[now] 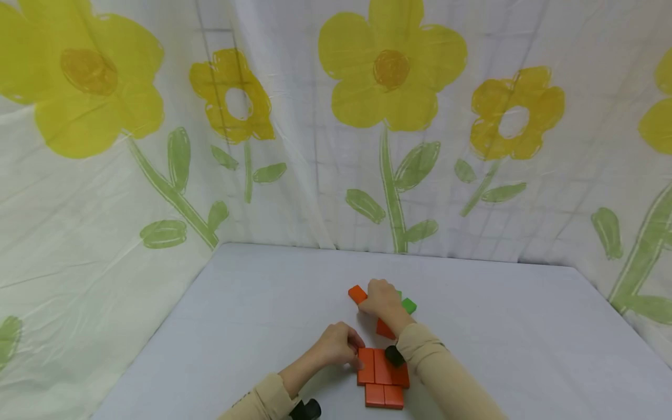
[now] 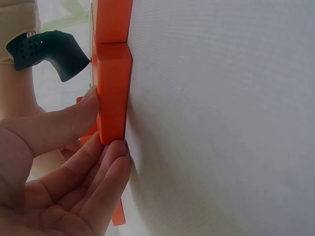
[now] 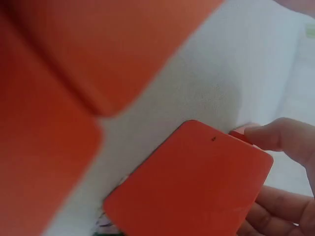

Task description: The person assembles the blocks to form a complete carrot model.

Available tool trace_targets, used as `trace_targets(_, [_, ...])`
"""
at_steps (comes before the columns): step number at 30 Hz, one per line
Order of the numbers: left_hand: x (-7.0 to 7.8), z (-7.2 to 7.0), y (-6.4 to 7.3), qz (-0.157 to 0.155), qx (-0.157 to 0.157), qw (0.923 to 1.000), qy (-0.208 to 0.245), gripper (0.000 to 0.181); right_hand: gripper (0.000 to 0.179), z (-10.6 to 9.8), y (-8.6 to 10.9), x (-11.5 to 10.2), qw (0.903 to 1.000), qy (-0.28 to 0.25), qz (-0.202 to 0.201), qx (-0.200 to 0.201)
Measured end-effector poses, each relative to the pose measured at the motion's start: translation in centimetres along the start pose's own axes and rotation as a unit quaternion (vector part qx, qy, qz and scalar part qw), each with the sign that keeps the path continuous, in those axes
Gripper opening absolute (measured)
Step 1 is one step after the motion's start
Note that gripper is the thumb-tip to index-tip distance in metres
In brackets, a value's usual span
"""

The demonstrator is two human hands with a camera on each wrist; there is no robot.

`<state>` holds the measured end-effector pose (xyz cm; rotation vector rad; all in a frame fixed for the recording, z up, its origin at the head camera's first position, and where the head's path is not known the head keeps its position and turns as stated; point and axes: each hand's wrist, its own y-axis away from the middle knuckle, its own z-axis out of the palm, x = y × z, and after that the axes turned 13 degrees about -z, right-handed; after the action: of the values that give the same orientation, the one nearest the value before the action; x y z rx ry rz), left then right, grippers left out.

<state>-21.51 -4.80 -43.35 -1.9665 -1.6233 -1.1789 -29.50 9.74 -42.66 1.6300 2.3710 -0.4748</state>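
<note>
A group of flat orange-red blocks (image 1: pixel 382 376) lies together near the table's front. My left hand (image 1: pixel 336 345) is at its left side, pinching the corner of an orange block (image 2: pixel 113 88) with the thumb on its face and fingers curled round its end. Farther back, my right hand (image 1: pixel 382 300) reaches over some loose blocks. Its thumb (image 3: pixel 273 135) presses the edge of a small red block (image 3: pixel 241 133), the other fingers curled and partly hidden behind a larger red block (image 3: pixel 192 182). An orange block (image 1: pixel 357 294) shows left of this hand.
Green blocks (image 1: pixel 408 305) peek out right of the right hand. A red block (image 1: pixel 385 329) lies under the right wrist. Dark wrist cameras (image 1: pixel 395 356) hang low over the blocks. The white table (image 1: pixel 262 303) ends at a flower-printed curtain (image 1: pixel 315 175).
</note>
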Motion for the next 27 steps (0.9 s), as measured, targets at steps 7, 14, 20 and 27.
trace_targets(7, [0.1, -0.1, 0.0, -0.005, -0.007, 1.0000, -0.002, 0.021, 0.033, -0.8, 0.9, 0.8, 0.9987, -0.048, -0.013, 0.008])
trace_targets(14, [0.3, -0.1, 0.0, -0.014, -0.015, 0.9998, 0.001, 0.021, 0.016, -3.5, 2.9, 0.7, 0.9928, -0.117, -0.026, 0.009])
trace_targets(20, [0.2, -0.1, 0.0, -0.011, -0.016, 0.9998, 0.002, 0.021, 0.017, -4.7, 6.2, 1.1, 0.9831, -0.154, -0.099, 0.002])
trace_targets(27, [0.1, -0.1, 0.0, 0.002, -0.007, 1.0000, -0.004, 0.023, 0.024, -5.3, 11.3, 1.3, 0.9659, -0.211, -0.144, -0.042])
